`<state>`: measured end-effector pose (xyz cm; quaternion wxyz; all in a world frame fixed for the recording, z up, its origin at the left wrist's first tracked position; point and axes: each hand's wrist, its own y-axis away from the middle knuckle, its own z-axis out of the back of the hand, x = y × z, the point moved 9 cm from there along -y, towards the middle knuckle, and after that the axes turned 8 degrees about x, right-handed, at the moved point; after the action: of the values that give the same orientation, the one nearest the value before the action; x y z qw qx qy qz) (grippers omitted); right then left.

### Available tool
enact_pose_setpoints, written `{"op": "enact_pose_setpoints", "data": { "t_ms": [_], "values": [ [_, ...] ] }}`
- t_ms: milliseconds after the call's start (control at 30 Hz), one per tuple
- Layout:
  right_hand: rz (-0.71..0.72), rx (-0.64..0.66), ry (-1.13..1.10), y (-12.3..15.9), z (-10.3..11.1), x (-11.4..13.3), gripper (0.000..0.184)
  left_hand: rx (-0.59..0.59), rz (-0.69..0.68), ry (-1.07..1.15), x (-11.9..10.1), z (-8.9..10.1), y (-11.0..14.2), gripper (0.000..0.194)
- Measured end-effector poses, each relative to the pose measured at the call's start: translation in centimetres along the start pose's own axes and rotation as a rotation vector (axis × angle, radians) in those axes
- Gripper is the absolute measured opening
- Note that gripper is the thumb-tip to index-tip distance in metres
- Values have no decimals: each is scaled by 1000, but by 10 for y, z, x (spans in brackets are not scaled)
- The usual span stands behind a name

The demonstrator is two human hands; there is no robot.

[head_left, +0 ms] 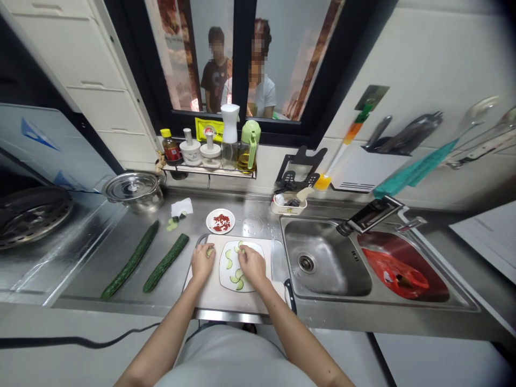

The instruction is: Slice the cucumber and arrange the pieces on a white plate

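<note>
A white plate [224,273] with several cucumber slices [229,264] lies on a white cutting board [226,298] at the counter's front edge. My left hand [202,263] rests at the plate's left rim, fingers curled around a cucumber piece [209,251]. My right hand [251,265] lies over the plate's right side, fingertips pinched on a slice near the top rim. A knife with a black handle [289,295] sits at the board's right edge.
Two whole cucumbers [131,260] [166,262] lie left of the board. A small dish of red bits [220,221] stands behind it, a lidded pot [134,190] at back left, a double sink [326,263] with a red bag [397,275] on the right. Two people stand behind the window.
</note>
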<state>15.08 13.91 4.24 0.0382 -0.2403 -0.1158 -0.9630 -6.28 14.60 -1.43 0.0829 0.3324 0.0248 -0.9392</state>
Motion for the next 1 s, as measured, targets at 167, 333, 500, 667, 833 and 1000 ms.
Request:
{"op": "enact_pose_setpoints", "data": {
  "t_ms": [167,333,500,667,833,1000],
  "values": [
    [-21,-198,-164,21,48,-38,40,13,111,-79,32,16,-3,31],
    [-66,-203,-222,35,45,-64,41,125,125,-224,26,3,-3,37],
    [-72,-192,-256,42,32,-68,43,163,147,-317,18,-6,-4,37],
    [-63,-156,-267,43,27,-68,42,169,172,-319,16,-5,-2,32],
    [-54,-145,-274,43,25,-66,42,141,169,-250,11,0,-1,28],
    [-63,-116,-277,42,21,-64,40,125,199,-117,17,-2,-2,23]
  ]
}}
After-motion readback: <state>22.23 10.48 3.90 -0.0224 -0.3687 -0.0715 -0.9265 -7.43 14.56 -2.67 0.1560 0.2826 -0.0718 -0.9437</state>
